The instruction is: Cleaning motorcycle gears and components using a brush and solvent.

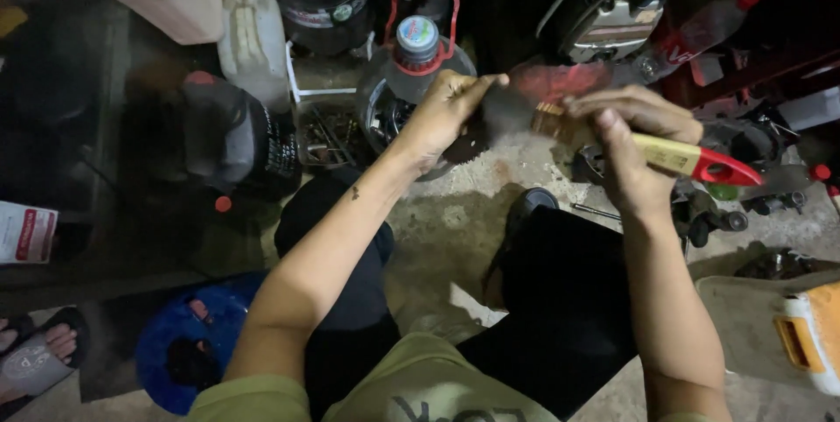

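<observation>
Paintbrush [612, 138] with a pale handle and red tip is held up over the concrete floor [455, 230], near its far edge by the engine parts. The right hand [634, 146] is wrapped tight around the handle, so the brush stays steady. The left hand [446, 111] pinches the dark bristles [506, 111] between thumb and fingers, maybe to squeeze them. Just behind sits a clear water jug [411, 72] with a red handle; I cannot tell what is inside. A white bottle [252, 33] stands farther left.

Right hand [632, 138] grips paintbrush [652, 149]; left hand [446, 111] pinches bristles, above concrete floor [455, 230], plastic bottle [411, 63] behind.
</observation>
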